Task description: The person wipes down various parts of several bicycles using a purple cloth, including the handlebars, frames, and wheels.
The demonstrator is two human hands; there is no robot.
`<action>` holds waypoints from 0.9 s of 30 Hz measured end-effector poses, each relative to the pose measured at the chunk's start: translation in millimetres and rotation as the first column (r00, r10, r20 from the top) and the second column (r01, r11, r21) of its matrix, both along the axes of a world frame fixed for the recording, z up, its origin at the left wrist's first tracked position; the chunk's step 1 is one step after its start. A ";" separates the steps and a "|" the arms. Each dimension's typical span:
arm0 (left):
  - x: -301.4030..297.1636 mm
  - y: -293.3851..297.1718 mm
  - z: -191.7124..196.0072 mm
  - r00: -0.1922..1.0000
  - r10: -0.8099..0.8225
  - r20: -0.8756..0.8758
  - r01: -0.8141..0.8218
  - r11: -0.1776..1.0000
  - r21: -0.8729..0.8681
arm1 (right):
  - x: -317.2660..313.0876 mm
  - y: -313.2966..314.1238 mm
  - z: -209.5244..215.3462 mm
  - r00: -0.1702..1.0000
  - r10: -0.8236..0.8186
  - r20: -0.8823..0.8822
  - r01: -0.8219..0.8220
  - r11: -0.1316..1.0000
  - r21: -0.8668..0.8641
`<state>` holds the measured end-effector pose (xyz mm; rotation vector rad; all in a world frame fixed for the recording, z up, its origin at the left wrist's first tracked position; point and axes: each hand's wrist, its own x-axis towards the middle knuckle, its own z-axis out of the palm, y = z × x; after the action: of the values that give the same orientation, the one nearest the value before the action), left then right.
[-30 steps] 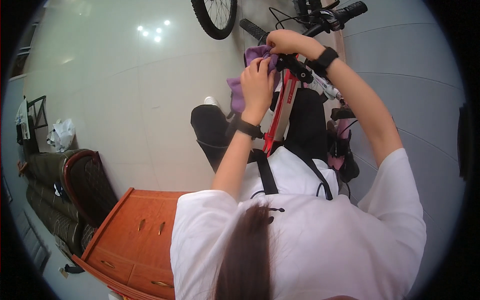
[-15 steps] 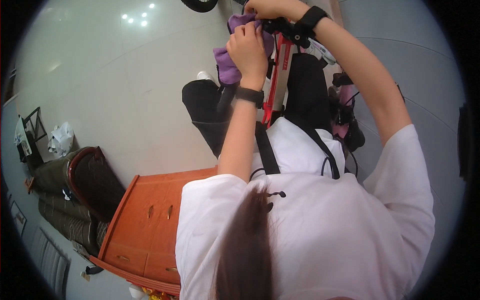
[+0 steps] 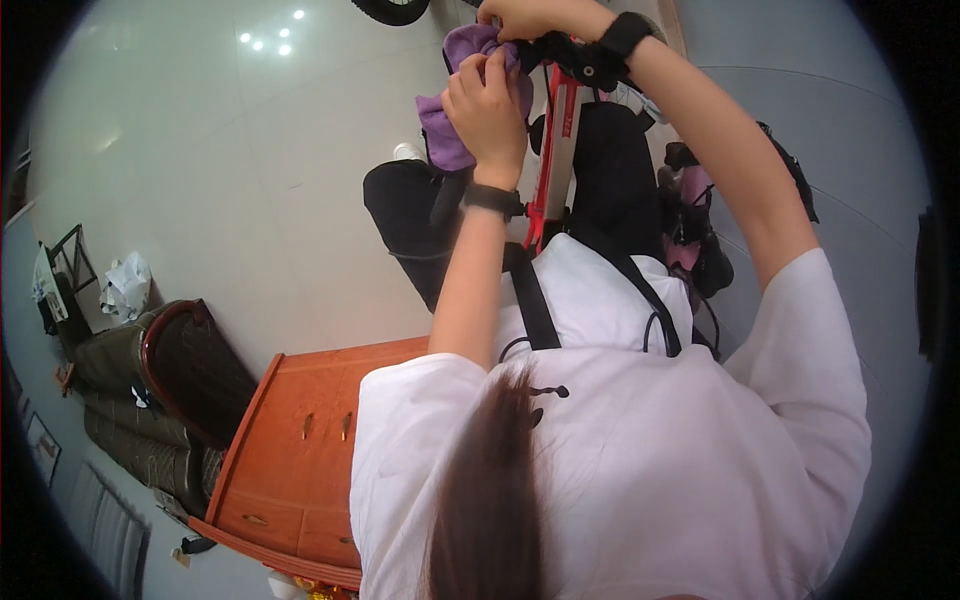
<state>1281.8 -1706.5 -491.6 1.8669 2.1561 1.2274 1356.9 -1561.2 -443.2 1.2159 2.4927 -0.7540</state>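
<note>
Up at the top of the view, a purple cloth (image 3: 440, 135) hangs in folds by the black handlebar (image 3: 556, 50) of a red and white bike frame (image 3: 556, 150). My left hand (image 3: 487, 115) is closed on the cloth's upper part, fingers bent and bunching it. Reaching over from the right, my right hand (image 3: 540, 16) has its fingers curled down onto the cloth's top edge, close to my left fingertips. What lies under the folds is hidden. Black bands circle both my wrists. The bike frame stands between my black-trousered legs.
A black tyre (image 3: 395, 8) shows at the top edge. To my right are pink and black items (image 3: 690, 205), partly hidden by my arm. Behind on the left stand an orange-brown wooden cabinet (image 3: 285, 430), a dark sofa (image 3: 150, 390) and a white plastic bag (image 3: 126, 285).
Both hands and the purple cloth have shifted slightly left, with both hands staying on the cloth. The left fingers have moved a little along its folds.
</note>
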 end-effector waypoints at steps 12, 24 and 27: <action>-9.5 -25.0 8.2 0.968 -0.247 -0.038 0.249 0.956 0.155 | 47.2 -43.6 51.1 0.922 0.166 -0.350 -0.135 0.985 0.112; -23.0 -94.0 29.1 0.815 -0.575 0.071 0.572 0.818 0.057 | 67.5 -180.3 66.4 0.884 -0.312 -0.348 0.346 0.938 0.038; -20.5 -75.3 40.9 0.835 -0.491 0.249 0.484 0.870 0.096 | 54.0 -174.7 64.2 0.765 -0.384 -0.517 0.492 0.867 0.083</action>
<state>1261.3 -1781.8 -450.7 1.9536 1.4060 1.2968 1410.9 -1735.9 -379.0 1.9572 2.7600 -1.0330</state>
